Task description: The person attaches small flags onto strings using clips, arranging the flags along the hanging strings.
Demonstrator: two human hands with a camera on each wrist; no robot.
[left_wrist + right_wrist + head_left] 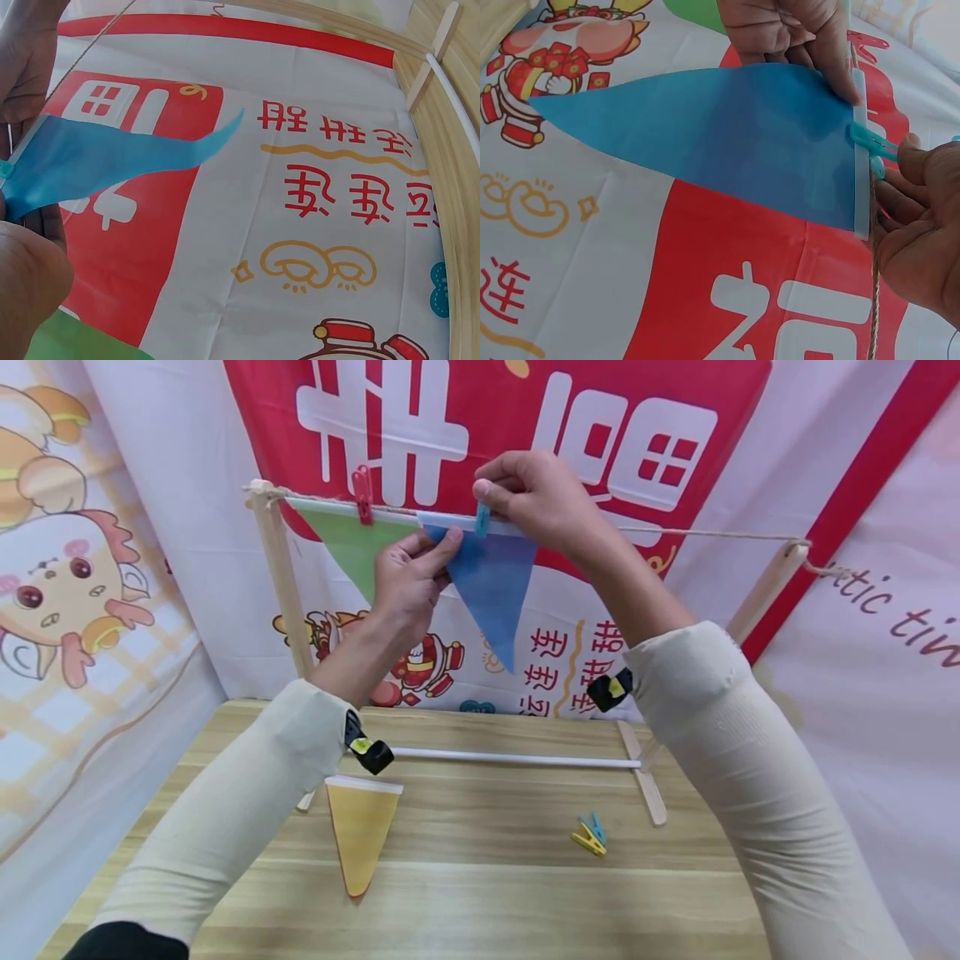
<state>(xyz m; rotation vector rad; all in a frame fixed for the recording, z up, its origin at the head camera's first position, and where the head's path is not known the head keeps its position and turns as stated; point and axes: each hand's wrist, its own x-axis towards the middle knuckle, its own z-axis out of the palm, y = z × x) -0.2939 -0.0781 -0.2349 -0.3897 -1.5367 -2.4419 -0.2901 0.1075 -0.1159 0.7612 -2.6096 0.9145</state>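
My left hand (411, 578) pinches the upper left corner of a blue triangular pennant (495, 585), its thumb over the white top strip. A blue clothespin (482, 520) sits across that strip at the twine (875, 277). Over it, my right hand (543, 497) holds the clothespin's handle end between thumb and fingers; the thumb shows at one handle in the right wrist view. To the left, a green pennant (352, 539) hangs from the twine under a red clothespin (363, 493), partly hidden behind my left hand. The blue pennant's tip hangs free.
Wooden posts (279, 577) hold the twine at both ends, and a white rod (517, 758) runs low between them. On the table (487, 910) lie a yellow pennant (363, 835), a yellow clothespin (588, 841) and another blue clothespin (597, 827). A printed cloth (600, 568) hangs behind.
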